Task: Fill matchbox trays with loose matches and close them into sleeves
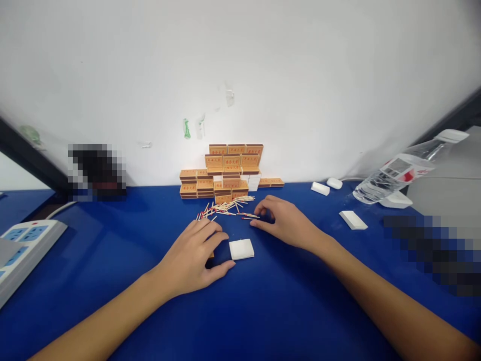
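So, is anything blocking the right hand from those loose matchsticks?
Nothing visible is in the way: the right hand has its thumb and forefinger beside the nearest loose matchsticks. The small white box lies closer to the person, outside that gap.

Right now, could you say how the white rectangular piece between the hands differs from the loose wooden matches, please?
The white rectangular piece is one broad block; the loose wooden matches are many thin sticks. The piece looks plain, whereas the matches have red heads. Both lie on the blue table.
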The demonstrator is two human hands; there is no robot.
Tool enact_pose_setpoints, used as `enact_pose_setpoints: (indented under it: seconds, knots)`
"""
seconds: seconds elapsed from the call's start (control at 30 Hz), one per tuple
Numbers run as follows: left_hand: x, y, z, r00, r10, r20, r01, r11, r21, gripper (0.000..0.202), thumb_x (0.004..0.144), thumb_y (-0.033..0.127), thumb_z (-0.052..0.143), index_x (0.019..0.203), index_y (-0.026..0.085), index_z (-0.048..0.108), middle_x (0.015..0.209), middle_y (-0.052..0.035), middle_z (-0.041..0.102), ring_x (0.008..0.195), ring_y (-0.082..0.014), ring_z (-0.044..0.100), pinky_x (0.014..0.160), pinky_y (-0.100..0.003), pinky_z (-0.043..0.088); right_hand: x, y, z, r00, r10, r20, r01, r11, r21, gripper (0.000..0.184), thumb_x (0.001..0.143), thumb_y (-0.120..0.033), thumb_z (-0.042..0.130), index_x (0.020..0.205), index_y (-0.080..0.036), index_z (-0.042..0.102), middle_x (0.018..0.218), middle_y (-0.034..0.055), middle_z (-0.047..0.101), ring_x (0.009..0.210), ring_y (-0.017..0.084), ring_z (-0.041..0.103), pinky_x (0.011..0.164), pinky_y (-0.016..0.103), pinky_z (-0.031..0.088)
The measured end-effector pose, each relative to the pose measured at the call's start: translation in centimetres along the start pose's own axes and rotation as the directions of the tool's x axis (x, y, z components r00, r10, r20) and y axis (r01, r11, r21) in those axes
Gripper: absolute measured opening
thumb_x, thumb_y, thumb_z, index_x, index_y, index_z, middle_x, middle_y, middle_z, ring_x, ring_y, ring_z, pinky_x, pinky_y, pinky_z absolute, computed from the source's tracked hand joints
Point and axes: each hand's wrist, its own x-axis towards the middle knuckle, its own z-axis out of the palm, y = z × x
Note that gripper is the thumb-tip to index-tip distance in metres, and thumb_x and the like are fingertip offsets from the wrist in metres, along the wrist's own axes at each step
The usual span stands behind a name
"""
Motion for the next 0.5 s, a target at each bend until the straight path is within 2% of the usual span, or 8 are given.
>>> enact_pose_setpoints:
  seconds: [0.1, 0.2, 0.3, 0.37, 0.5]
  knots:
    - [0.1, -0.1, 0.3, 0.999, -0.014, -0.051, 0.015, 1.0, 0.005, 0.042, 0.093, 0.042, 0.074, 0.125, 0.016, 0.065, 0.116, -0.0114, 0.068, 0.106, -0.0293, 0.062, 0.092, -0.048, 0.051, 0.5, 1.0, 0.5, 0.999, 0.041, 0.022, -0.041, 0.999, 0.017, 0.02, 0.093, -0.039, 0.075, 0.098, -0.02, 0.07, 0.097, 0.0053, 0.067, 0.08, 0.018, 0.06, 0.072, 0.033, 0.046]
    - [0.3, 0.0, 0.8, 0.998, -0.014, -0.056, 0.012, 1.0, -0.025, 0.03, 0.095, 0.037, 0.072, 0.117, 0.017, 0.067, 0.114, -0.0104, 0.068, 0.105, -0.0281, 0.062, 0.091, -0.047, 0.05, 0.7, 0.8, 1.1, 0.999, 0.03, 0.044, -0.031, 0.999, 0.025, 0.015, 0.098, -0.035, 0.068, 0.094, -0.02, 0.069, 0.095, 0.0049, 0.066, 0.08, 0.018, 0.059, 0.072, 0.032, 0.046]
    - [0.4, 0.0, 1.1, 0.999, -0.021, -0.04, 0.018, 0.997, -0.075, 0.02, 0.096, 0.034, 0.069, 0.11, 0.019, 0.068, 0.111, -0.0092, 0.068, 0.103, -0.0264, 0.062, 0.091, -0.046, 0.051, 0.6, 0.5, 1.4, 0.999, 0.0, 0.051, 0.003, 0.998, -0.059, 0.013, 0.102, -0.028, 0.062, 0.093, -0.019, 0.066, 0.096, 0.0066, 0.065, 0.084, 0.02, 0.061, 0.077, 0.034, 0.049]
    - [0.4, 0.0, 1.2, 0.999, -0.039, -0.033, 0.036, 0.996, -0.086, 0.025, 0.095, 0.035, 0.071, 0.114, 0.019, 0.067, 0.113, -0.0097, 0.069, 0.106, -0.0272, 0.062, 0.094, -0.047, 0.051, 0.4, 0.6, 1.5, 0.997, -0.047, 0.061, 0.054, 0.991, -0.125, 0.012, 0.103, -0.024, 0.059, 0.094, -0.019, 0.065, 0.099, 0.008, 0.065, 0.088, 0.021, 0.063, 0.081, 0.036, 0.05]
    - [0.6, 0.0, 1.2, 0.999, -0.042, 0.003, 0.043, 0.997, -0.072, 0.053, 0.094, 0.042, 0.074, 0.14, 0.023, 0.057, 0.135, -0.0128, 0.064, 0.124, -0.032, 0.058, 0.104, -0.053, 0.049, 0.1, 1.3, 1.5, 0.99, -0.104, 0.095, 0.12, 0.976, -0.184, 0.014, 0.106, -0.022, 0.051, 0.098, -0.018, 0.063, 0.103, 0.0097, 0.065, 0.09, 0.023, 0.065, 0.083, 0.038, 0.052]
